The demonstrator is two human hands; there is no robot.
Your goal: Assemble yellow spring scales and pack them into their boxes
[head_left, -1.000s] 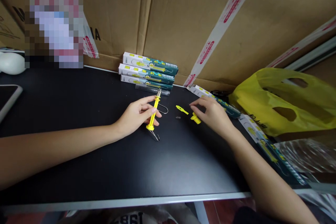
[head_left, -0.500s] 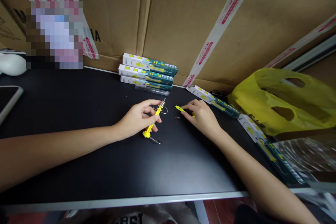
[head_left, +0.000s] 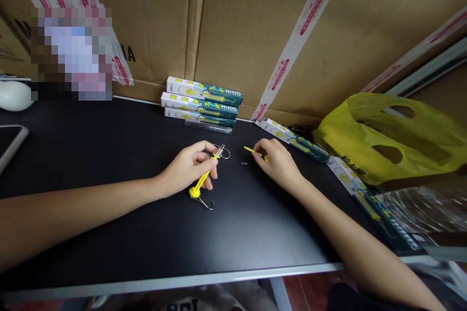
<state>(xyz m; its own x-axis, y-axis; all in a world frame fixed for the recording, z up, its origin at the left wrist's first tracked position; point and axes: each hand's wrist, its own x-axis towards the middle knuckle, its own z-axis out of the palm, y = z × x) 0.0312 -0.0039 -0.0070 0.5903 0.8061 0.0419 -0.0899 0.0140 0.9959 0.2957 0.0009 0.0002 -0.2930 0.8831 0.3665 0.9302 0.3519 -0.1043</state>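
Note:
My left hand (head_left: pixel 199 163) is closed around a yellow spring scale (head_left: pixel 202 181), a slim rod with a metal hook at its lower end and a wire loop and metal tip at the top. It is held tilted above the black table. To the right, my right hand (head_left: pixel 278 158) pinches a small flat yellow plastic piece (head_left: pixel 250 149); part of it is hidden by the fingers. A tiny coil spring (head_left: pixel 244 163) lies on the table just left of my right hand, touched by neither hand.
Several printed spring scale boxes (head_left: pixel 204 88) are stacked at the back, with a clear plastic tube (head_left: pixel 207 127) before them. Two more boxes (head_left: pixel 297 141) line the right side beside a yellow plastic bag (head_left: pixel 350 131). A tablet-like device (head_left: pixel 10 143) lies far left. Cardboard (head_left: pixel 233 24) stands behind.
The spring scale has tipped a little and its hook end has moved down and left. The yellow piece in my right hand has turned edge-on. The view has shifted slightly.

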